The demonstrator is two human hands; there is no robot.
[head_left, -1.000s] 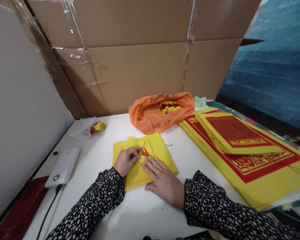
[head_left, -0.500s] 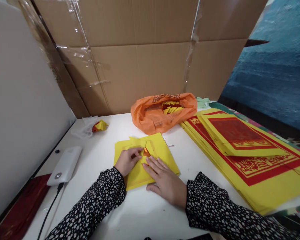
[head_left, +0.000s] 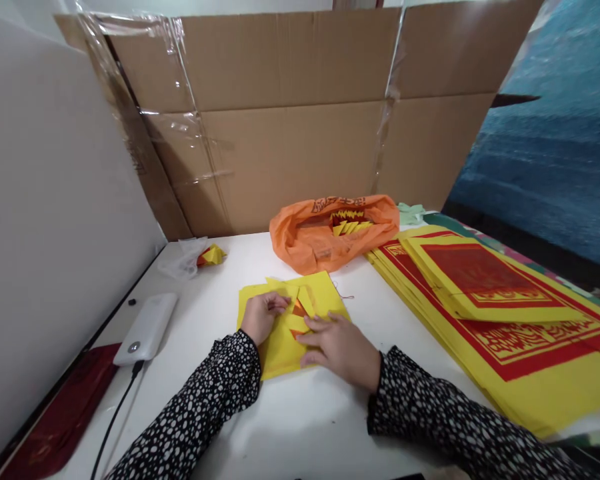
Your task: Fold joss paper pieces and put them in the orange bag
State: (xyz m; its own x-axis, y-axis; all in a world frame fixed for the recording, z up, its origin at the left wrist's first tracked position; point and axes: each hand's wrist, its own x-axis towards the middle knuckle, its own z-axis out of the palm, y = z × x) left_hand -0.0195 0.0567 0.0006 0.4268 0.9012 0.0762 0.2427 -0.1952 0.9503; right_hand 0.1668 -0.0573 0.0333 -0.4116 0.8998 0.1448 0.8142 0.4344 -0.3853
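A folded sheet of yellow paper (head_left: 294, 325) with shiny orange patches lies on a stack of yellow paper squares (head_left: 280, 361) on the white table. My left hand (head_left: 261, 317) is closed, its thumb and fingertips pinching at the left side of the folded sheet. Its exact grip is partly hidden by the curled fingers. From the right, my right hand (head_left: 341, 347) rests its fingertips on the lower right part of the same sheet, fingers somewhat spread. Both wrists come out of black sleeves with white spots.
Behind the stack sits an orange plastic bag (head_left: 300, 250) with folded yellow-and-red pieces inside. Large yellow sheets with red prints (head_left: 520, 373) cover the right side. At left are a white power bank (head_left: 150, 327) with a cable, a clear plastic bag (head_left: 180, 260) and a dark red packet (head_left: 63, 413).
The whole view has shifted slightly. My right fingers have spread and lifted somewhat, baring more orange on the folded sheet. My left hand stays pinched at its left side.
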